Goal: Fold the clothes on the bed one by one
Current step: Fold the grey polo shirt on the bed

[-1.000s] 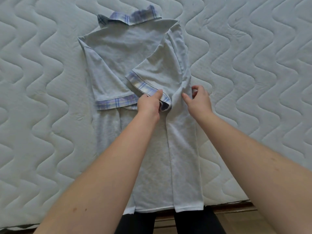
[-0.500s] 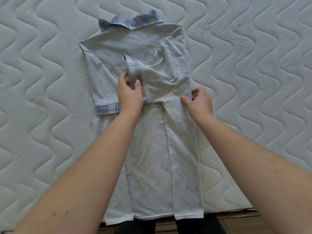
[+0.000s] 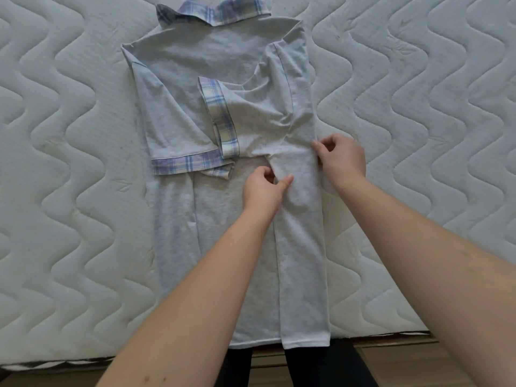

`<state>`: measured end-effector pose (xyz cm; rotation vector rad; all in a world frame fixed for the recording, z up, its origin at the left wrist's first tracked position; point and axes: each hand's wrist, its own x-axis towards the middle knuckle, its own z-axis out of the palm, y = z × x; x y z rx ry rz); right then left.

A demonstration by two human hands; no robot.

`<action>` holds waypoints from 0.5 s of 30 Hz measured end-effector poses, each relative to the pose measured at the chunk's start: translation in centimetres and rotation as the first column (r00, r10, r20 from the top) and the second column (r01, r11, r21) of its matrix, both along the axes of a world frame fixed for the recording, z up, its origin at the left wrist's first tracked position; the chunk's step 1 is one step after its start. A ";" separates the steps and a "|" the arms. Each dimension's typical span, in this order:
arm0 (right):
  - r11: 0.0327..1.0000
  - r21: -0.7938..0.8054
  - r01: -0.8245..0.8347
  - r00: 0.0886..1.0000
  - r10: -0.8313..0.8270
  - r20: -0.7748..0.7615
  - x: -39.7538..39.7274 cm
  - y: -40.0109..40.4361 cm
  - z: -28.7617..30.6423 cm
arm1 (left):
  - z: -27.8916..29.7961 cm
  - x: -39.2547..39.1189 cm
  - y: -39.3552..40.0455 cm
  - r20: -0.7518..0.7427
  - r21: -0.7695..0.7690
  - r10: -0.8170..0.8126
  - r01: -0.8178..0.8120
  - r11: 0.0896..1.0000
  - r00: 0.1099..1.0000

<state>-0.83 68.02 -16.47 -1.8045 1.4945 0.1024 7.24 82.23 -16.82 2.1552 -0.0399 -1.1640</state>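
A light grey polo shirt [image 3: 217,68] with a plaid collar [image 3: 215,12] lies face down on the quilted mattress [image 3: 69,135], both sides folded inward. Its right sleeve, with a plaid cuff [image 3: 220,118], lies folded across the back. The left sleeve's plaid cuff [image 3: 190,164] points toward the middle. My left hand [image 3: 262,188] pinches the inner edge of the folded right panel [image 3: 301,247] just below the sleeve. My right hand [image 3: 342,159] pinches the panel's outer edge at the same height.
The mattress's front edge [image 3: 83,361] runs along the bottom, with a wooden floor [image 3: 391,358] below it. My dark-clothed legs [image 3: 307,367] stand against the edge under the shirt's hem. Bare mattress lies on both sides of the shirt.
My left hand let go of the right sleeve's cuff, which now lies folded back across the shirt, and moved down to the folded panel's inner edge. My right hand stayed at the outer edge.
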 end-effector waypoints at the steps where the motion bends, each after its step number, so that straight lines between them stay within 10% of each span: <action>1: 1.000 0.030 -0.005 1.000 0.004 0.007 -0.1 -0.1 0.1 | 0.0 0.1 -0.1 0.015 0.010 0.009 -0.009 1.000 1.000; 7: 0.946 0.270 -0.181 0.970 0.217 -0.110 -1.1 -0.2 0.6 | 0.0 1.1 0.7 0.090 0.072 -0.018 0.012 0.997 0.996; 12: 0.982 0.134 -0.133 0.979 0.151 -0.136 -2.1 1.0 0.2 | 0.0 0.8 1.3 -0.117 -0.074 0.068 -0.077 0.994 0.991; 15: 0.995 0.063 -0.077 0.989 0.084 -0.120 -2.2 1.8 0.0 | -0.1 0.9 1.4 0.000 -0.015 -0.022 0.022 1.000 1.000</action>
